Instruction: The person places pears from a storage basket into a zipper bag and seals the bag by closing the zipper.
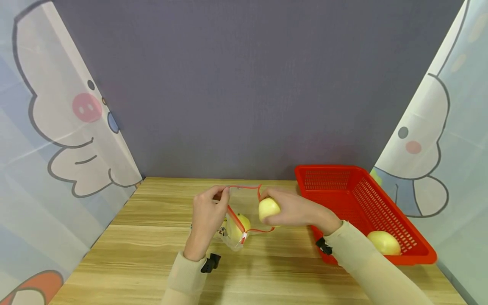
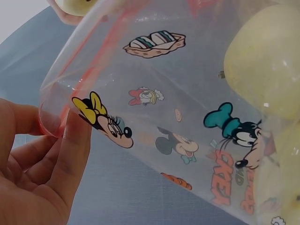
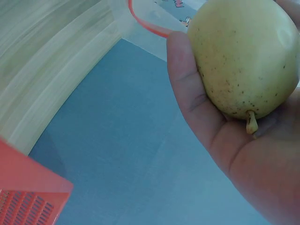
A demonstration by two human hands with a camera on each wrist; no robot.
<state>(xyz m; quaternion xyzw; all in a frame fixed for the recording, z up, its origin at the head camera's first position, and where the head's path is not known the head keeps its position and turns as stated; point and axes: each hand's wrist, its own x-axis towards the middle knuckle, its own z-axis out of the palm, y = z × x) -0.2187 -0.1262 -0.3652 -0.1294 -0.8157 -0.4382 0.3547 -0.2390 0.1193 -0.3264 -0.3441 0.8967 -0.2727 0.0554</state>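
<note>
A clear zip bag (image 2: 154,108) with a red rim and cartoon prints stands spread at the middle of the table. On its left side, my left hand (image 1: 207,214) pinches the red rim between thumb and fingers. Yellow pears (image 2: 267,61) lie inside the bag, seen through the film. My right hand (image 1: 297,208) grips another yellow pear (image 3: 243,56) at the right side of the bag's mouth. That pear's stem points toward the palm in the right wrist view.
A red plastic basket (image 1: 425,250) stands at the right, under and beyond my right forearm. One pear (image 1: 384,243) lies in its near right corner. The wooden table (image 1: 145,254) ends at a grey panel (image 1: 244,93) behind, with printed curtains on both sides.
</note>
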